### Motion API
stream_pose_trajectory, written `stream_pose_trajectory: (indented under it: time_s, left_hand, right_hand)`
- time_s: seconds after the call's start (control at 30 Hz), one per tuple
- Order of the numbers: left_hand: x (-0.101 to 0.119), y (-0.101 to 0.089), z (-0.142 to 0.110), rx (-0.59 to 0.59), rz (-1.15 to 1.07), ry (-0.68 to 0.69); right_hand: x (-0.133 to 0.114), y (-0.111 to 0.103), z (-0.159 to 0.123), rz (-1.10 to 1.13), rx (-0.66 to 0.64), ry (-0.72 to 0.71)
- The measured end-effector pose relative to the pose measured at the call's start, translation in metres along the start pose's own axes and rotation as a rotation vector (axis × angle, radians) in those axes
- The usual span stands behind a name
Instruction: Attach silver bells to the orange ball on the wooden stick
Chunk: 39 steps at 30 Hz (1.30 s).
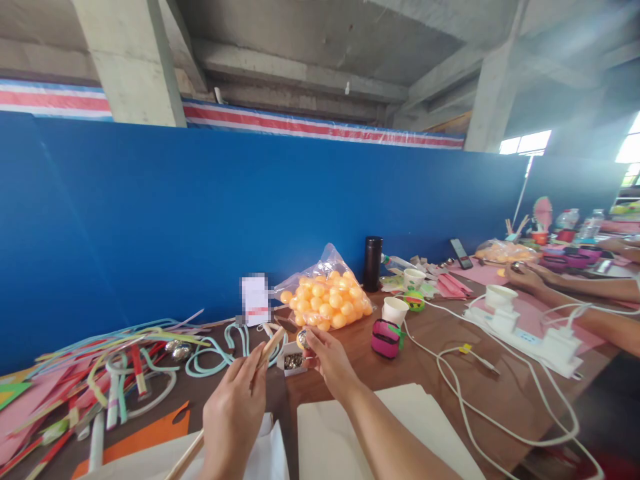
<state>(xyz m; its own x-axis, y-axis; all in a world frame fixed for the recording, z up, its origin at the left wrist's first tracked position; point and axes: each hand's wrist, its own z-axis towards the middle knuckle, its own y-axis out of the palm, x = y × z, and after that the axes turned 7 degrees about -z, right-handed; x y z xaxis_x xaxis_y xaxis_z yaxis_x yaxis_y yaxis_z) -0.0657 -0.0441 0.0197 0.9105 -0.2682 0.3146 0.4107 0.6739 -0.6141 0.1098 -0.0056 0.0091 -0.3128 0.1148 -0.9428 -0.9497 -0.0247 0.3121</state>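
My left hand (233, 407) is closed around a thin wooden stick (269, 347), its upper end pointing toward the middle of the table and its lower end showing below my wrist. In my right hand (327, 360), a small shiny silver ball (303, 339) is pinched between thumb and fingers, close to the stick's tip; I cannot tell whether they touch. Just below and between the hands stands a small open white box (295, 371) of tiny metal pieces. Behind them lies a clear bag of orange balls (327, 300).
Coloured tubes and strips (120, 373) crowd the left side, with silver balls (181, 351) among them. Pale sheets (395, 427) lie in front. To the right are a pink pouch (386, 339), paper cups (395, 311), a black bottle (373, 263), a power strip (525, 337) and a co-worker's hands (527, 275).
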Motion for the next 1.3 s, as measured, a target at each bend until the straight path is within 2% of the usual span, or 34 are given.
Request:
stream_pose_trajectory:
  time_s: [0.13, 0.33, 0.43, 0.6, 0.77, 0.97, 1.17, 1.3]
  left_hand:
    - [0.0003, 0.0005, -0.0004, -0.069, -0.017, 0.024]
    - [0.0022, -0.0039, -0.0001, 0.05, -0.015, -0.026]
    - [0.0031, -0.0045, 0.0004, 0.063, -0.02, 0.012]
    - [0.004, -0.0023, 0.0003, 0.0, -0.013, 0.084]
    - [0.0054, -0.0042, 0.001, 0.107, 0.005, 0.028]
    - [0.0007, -0.0017, 0.0, 0.003, 0.0, 0.118]
    - [0.0033, -0.0058, 0.0003, 0.129, 0.028, 0.064]
    - [0.0044, -0.0059, -0.001, 0.136, 0.023, 0.101]
  right_hand:
    - [0.0004, -0.0011, -0.0012, -0.006, -0.013, 0.003]
    - [-0.0002, -0.0012, -0.0025, 0.014, -0.043, -0.026]
    - [-0.0002, -0.0004, -0.0027, 0.006, -0.057, -0.041]
    - [-0.0005, 0.0, -0.0032, 0.008, -0.046, -0.037]
    - [-0.0028, 0.0006, -0.0044, 0.015, -0.036, -0.041]
    - [-0.0015, 0.0001, -0.002, 0.033, -0.015, -0.025]
    - [0.001, -0.0008, -0.0009, 0.024, 0.006, -0.023]
    - [0.0037, -0.0009, 0.0011, 0.063, 0.026, -0.028]
